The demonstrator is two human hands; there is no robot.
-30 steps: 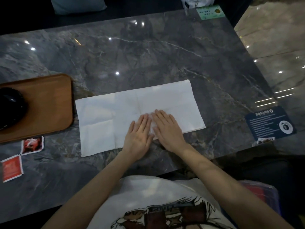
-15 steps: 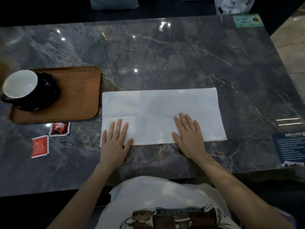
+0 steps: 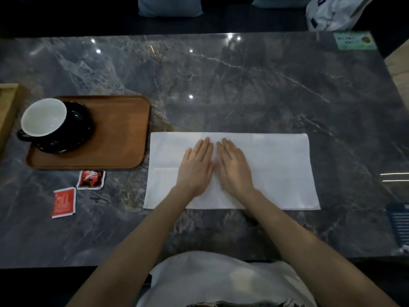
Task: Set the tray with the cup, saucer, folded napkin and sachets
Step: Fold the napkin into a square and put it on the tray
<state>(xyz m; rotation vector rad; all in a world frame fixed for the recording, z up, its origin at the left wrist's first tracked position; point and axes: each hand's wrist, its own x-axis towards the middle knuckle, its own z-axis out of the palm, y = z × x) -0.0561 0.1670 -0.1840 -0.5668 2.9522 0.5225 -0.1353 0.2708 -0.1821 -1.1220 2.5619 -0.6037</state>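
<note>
Your left hand point(image 3: 195, 168) and right hand point(image 3: 234, 168) lie flat side by side, each grip released, pressing the napkin point(image 3: 276, 171) mid-frame on the surface point(image 3: 243, 85) to keep its fold. The cup point(image 3: 44, 117) and saucer point(image 3: 75, 134) wait on the tray point(image 3: 119, 134), left; the sachets point(image 3: 90, 178) lie below it.

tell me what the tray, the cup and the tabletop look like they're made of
Tray: looks like wood, warm brown with a smooth satin finish and faint grain.
Cup: likely glazed ceramic, glossy black outside, white inside, with highlights on the matching black saucer.
Tabletop: polished grey marble or a marble-look slab; pale veins and sharp light reflections show, so I cannot tell which.
</note>
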